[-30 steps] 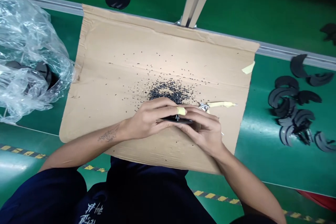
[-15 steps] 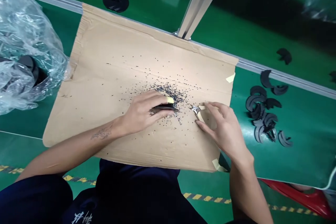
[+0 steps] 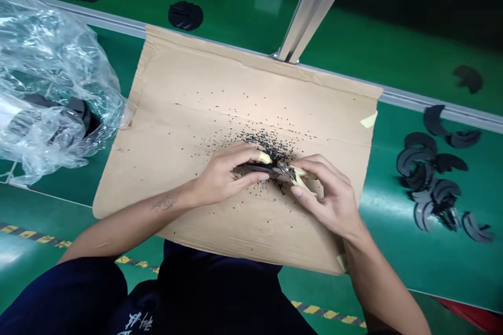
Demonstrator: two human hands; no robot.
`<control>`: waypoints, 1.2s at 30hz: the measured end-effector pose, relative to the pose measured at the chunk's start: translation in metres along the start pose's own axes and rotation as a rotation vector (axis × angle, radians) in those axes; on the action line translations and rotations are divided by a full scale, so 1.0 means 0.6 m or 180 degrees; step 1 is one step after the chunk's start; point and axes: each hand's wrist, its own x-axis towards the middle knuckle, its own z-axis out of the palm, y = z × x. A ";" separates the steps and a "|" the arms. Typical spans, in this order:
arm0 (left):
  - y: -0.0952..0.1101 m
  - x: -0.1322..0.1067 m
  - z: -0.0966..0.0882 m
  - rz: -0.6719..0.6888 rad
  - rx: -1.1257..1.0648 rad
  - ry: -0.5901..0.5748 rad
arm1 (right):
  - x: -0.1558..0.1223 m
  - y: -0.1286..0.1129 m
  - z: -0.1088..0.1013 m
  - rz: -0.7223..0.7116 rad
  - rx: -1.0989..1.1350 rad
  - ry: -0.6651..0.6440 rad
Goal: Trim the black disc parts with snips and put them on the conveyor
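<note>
My left hand (image 3: 230, 172) pinches a dark, flat curved plastic part (image 3: 255, 168) between thumb and fingers, a strip of yellow tape wrapped round one finger. In my right hand (image 3: 332, 193) is a pair of side cutters (image 3: 301, 179) with pale yellow handles. The metal jaws meet the right end of the black part; whether they are closed on it I cannot tell. Beneath both hands lies a sheet of brown cardboard (image 3: 188, 73), strewn with tiny black offcuts (image 3: 271, 142), thickest just behind the part.
Several black curved parts (image 3: 444, 188) lie in a heap on the green table right of the cardboard. To the left, a clear plastic bag (image 3: 58, 36) holds more black parts. Round black pieces (image 3: 186, 15) rest beyond the metal rail. A metal post (image 3: 310, 10) rises behind the cardboard.
The side cutters in my right hand have come left, from apart to against the black part's end. My left hand still holds the part. The whole view has shifted slightly.
</note>
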 end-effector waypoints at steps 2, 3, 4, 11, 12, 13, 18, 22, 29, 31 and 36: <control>-0.001 0.002 0.002 0.0046 -0.0076 -0.0060 | -0.008 0.003 0.002 -0.0074 0.0052 0.0036; -0.001 0.002 0.003 0.0064 -0.0115 -0.0089 | -0.012 0.005 0.001 -0.0107 0.0036 0.0074; -0.002 0.003 0.004 0.0081 -0.0158 -0.0113 | -0.015 0.006 0.000 -0.0150 0.0002 0.0118; 0.000 0.002 0.002 0.0050 -0.0301 -0.0274 | -0.020 0.021 0.000 -0.0450 -0.0272 0.0259; 0.000 0.002 0.002 0.0048 -0.0294 -0.0296 | -0.020 0.022 0.000 -0.0489 -0.0266 0.0267; 0.000 0.002 0.002 0.0049 -0.0289 -0.0308 | -0.021 0.022 0.000 -0.0520 -0.0250 0.0279; -0.001 0.002 0.004 0.0034 -0.0300 -0.0279 | -0.026 0.024 0.000 -0.0558 -0.0215 0.0296; -0.001 0.003 0.004 0.0062 -0.0323 -0.0267 | -0.028 0.026 0.001 -0.0602 -0.0221 0.0265; -0.002 0.004 0.003 0.0194 -0.0439 -0.0225 | -0.028 0.019 -0.002 -0.0586 -0.0402 0.0244; -0.003 0.003 0.004 0.0226 -0.0474 -0.0215 | -0.029 0.015 -0.004 -0.0580 -0.0475 0.0197; 0.001 0.007 0.006 0.0213 -0.0470 -0.0194 | -0.030 0.012 -0.001 -0.0507 -0.0390 0.0198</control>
